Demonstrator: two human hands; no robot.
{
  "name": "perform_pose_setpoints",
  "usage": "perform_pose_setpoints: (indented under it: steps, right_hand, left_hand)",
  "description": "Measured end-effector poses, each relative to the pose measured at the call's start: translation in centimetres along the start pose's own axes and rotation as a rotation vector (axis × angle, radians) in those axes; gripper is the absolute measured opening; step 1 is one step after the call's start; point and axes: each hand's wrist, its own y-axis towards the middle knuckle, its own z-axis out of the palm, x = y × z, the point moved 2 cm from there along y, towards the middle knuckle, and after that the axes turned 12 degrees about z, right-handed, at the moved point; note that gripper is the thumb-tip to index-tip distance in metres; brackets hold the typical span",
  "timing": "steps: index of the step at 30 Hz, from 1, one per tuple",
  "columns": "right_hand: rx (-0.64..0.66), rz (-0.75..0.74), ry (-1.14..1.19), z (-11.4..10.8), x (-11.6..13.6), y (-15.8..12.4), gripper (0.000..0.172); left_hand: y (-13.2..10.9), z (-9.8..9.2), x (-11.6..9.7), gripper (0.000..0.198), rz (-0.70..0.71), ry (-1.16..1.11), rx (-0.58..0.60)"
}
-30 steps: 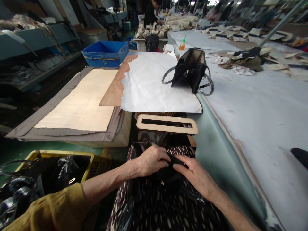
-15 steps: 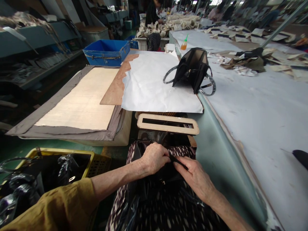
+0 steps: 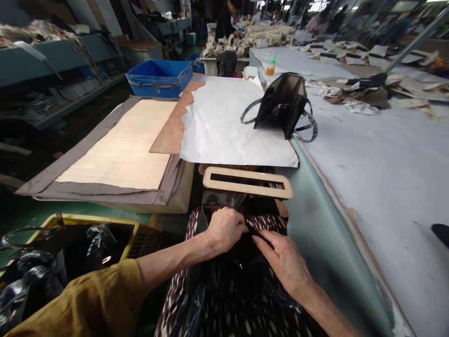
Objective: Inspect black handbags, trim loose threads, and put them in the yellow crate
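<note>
A black handbag lies across my lap, over dark cloth with pale flecks. Its outline is hard to make out against that cloth, but a small metal fitting shows on it. My left hand is closed with thumb and fingers pinching the bag's upper edge. Just to the right, my right hand grips the same black edge between thumb and fingers. Beyond both hands sits a long pale frame with rounded ends and a slot.
At left stands a yellow basket of black bags with plastic wrapping. A second black handbag stands on white paper. Farther off are a blue bin, an orange bottle and a person in dark clothes. A long table runs along the right.
The whole view has shifted slightly, so the surroundings sit a little farther right. Both hands keep their hold on the bag's edge with hardly any movement.
</note>
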Motion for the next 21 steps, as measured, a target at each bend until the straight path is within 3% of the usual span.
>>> perform_pose_setpoints:
  steps: [8, 17, 21]
  right_hand:
    - [0.046, -0.001, 0.038, -0.3, -0.2, 0.0, 0.035]
    - [0.188, 0.036, 0.168, -1.7, -0.8, -0.3, 0.036]
    - [0.248, 0.047, 0.202, -1.7, -1.0, -0.2, 0.037]
  left_hand:
    - [0.0, -0.9, 0.1, 0.018, 0.027, 0.114, -0.033]
    - [-1.2, -1.8, 0.6, 0.007, 0.125, 0.069, -0.255]
    - [-0.7, -1.9, 2.0, 0.008, 0.163, -0.115, -0.168]
